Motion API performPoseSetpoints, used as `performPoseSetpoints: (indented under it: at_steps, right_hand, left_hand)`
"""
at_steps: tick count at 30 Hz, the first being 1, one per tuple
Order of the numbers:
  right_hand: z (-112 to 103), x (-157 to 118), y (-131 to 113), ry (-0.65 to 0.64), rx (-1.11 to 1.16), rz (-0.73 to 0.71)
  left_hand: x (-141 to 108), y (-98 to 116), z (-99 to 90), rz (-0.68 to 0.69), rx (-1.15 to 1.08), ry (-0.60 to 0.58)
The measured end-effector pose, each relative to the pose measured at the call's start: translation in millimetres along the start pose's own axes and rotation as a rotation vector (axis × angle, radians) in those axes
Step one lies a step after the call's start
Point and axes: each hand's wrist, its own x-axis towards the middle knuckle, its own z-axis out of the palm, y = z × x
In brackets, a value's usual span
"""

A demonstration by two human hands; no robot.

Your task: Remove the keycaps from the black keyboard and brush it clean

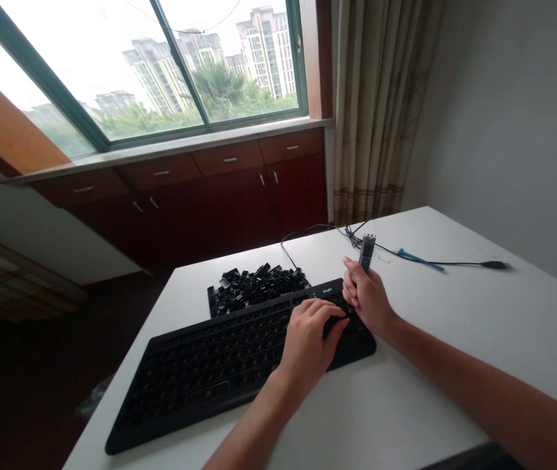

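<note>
A black keyboard (200,365) lies slantwise on the white table, and the keycaps look to be off most of its key positions. My left hand (307,329) rests over its right part, with thumb and fingertips nearly meeting; what they pinch, if anything, is hidden. My right hand (370,297) is wrapped around a dark grey handled tool (367,251) that points up and has several short prongs at its top. That fist sits at the keyboard's right end, beside my left hand. Just behind the keyboard is a heap of loose black keycaps (253,287).
A black cable (354,236) runs in a tangle along the table's back, ending in a dark plug (496,264) at the right. A blue tie (422,261) and a thin bent wire (384,259) lie near it. The white table (478,320) stands before red-brown cabinets (239,202).
</note>
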Motion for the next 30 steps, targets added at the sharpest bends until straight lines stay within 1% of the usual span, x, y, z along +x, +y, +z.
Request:
performPoseSetpoints:
  at_steps: [3, 6, 9, 10, 12, 14, 19, 22, 25, 28, 30]
  right_hand:
    - [3, -3, -3, -0.06, 0.027, 0.019]
    - [8, -8, -5, -0.139, 0.026, 0.042]
    - [12, -13, -4, -0.198, -0.021, 0.073]
    - [13, -15, -2, -0.204, -0.043, 0.083]
    - [14, -17, 1, -0.197, -0.088, 0.094]
    - [16, -17, 4, -0.172, -0.128, 0.092]
    - [20, -14, 11, -0.108, -0.231, 0.046]
    - [19, -13, 15, -0.06, -0.34, -0.016]
    - [19, -20, 15, -0.037, -0.47, -0.095]
    - [21, -30, 13, -0.095, -0.558, -0.151]
    - [22, -33, 13, -0.133, -0.588, -0.157]
  left_hand:
    - [3, -10, -10.8, -0.053, -0.007, 0.037]
    - [6, -32, -29.0, -0.109, 0.06, 0.127]
    - [7, -51, -44.8, -0.149, 0.159, 0.184]
    - [7, -54, -47.9, -0.157, 0.179, 0.2]
    - [5, -52, -50.1, -0.144, 0.198, 0.212]
    - [2, -43, -47.6, -0.084, 0.212, 0.183]
    - [-7, -16, -31.5, 0.085, 0.208, 0.039]
    - [-13, -10, -22.7, 0.111, 0.161, -0.036]
    - [-19, -10, -16.7, 0.077, 0.099, -0.034]
    - [-23, -13, -12.5, 0.047, 0.031, 0.016]
    - [-24, -14, -10.4, 0.025, -0.008, 0.038]
